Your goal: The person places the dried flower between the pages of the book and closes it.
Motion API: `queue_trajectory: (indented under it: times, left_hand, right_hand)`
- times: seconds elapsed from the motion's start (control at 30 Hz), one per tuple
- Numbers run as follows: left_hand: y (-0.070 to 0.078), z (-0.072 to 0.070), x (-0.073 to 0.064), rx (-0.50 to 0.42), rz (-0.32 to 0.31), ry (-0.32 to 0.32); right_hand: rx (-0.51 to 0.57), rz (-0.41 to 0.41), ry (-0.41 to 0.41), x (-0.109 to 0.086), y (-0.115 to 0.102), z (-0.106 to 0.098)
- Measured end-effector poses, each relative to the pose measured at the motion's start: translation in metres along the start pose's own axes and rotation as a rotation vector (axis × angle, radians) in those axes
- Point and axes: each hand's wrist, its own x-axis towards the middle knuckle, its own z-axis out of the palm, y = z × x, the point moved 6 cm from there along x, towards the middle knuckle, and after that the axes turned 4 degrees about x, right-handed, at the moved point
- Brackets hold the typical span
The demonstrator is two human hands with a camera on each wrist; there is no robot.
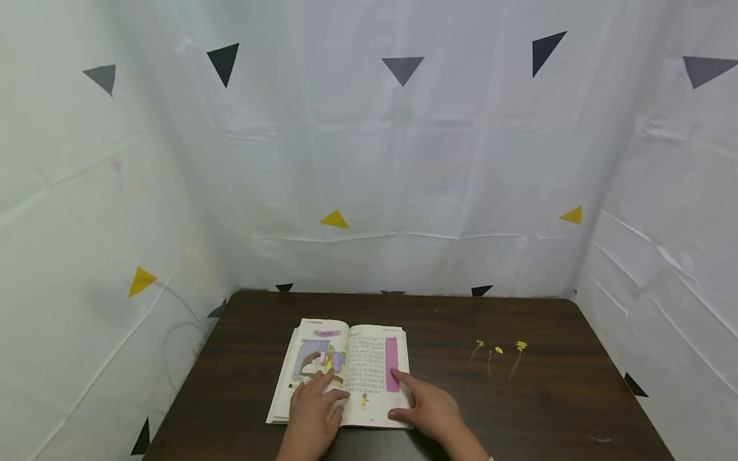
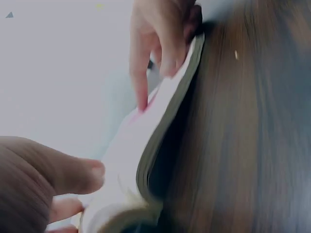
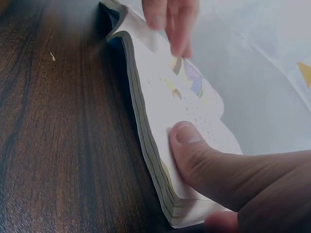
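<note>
An open picture book [image 1: 369, 419] lies on the dark wooden table, a coloured illustration on its left page and lines of print beside a pink strip on its right page. My left hand [image 1: 313, 410] rests on the lower left page, fingers spread loosely over the picture. On the right page, my right hand [image 1: 432, 406] touches the pink strip with its index finger. The right thumb [image 3: 192, 145] presses the page near the outer edge. Other fingers of that hand stay at the book's side, partly hidden. The left wrist view is blurred, showing the book's page edges [image 2: 167, 114] from the side.
Three small yellow flowers on thin stems, one of them a yellow flower [image 1: 521, 346], lie on the table [image 1: 548, 410] to the right of the book. White sheeting [image 1: 403, 160] with grey, black and yellow triangles hangs behind and at both sides.
</note>
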Motion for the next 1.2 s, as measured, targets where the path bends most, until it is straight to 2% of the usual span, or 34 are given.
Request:
queue_trajectory:
  times: [0.13,0.2,0.3,0.57,0.67,0.93,1.2]
  left_hand:
    - [0.012,0.018,0.0,0.011,0.057,-0.126]
    - [0.014,0.025,-0.002,0.018,0.05,-0.184]
    - [0.014,0.028,-0.005,0.015,0.031,-0.22]
    - [0.008,0.039,-0.013,0.02,0.018,-0.255]
    - [0.004,0.041,-0.015,0.037,0.024,-0.241]
    - [0.001,0.045,-0.012,0.002,-0.006,-0.255]
    - [0.003,0.042,-0.007,-0.004,-0.017,-0.221]
  right_hand:
    - [0.006,0.003,-0.003,-0.003,0.002,0.003]
    - [0.012,0.006,-0.01,-0.004,0.003,0.006]
    - [0.008,0.0,-0.008,-0.007,0.004,0.009]
    - [0.005,-0.005,-0.01,-0.013,0.006,0.012]
    - [-0.005,-0.018,-0.001,-0.013,0.004,0.013]
    - [-0.02,-0.027,0.011,-0.013,0.003,0.009]
    - [-0.018,-0.053,0.053,-0.009,0.004,0.002]
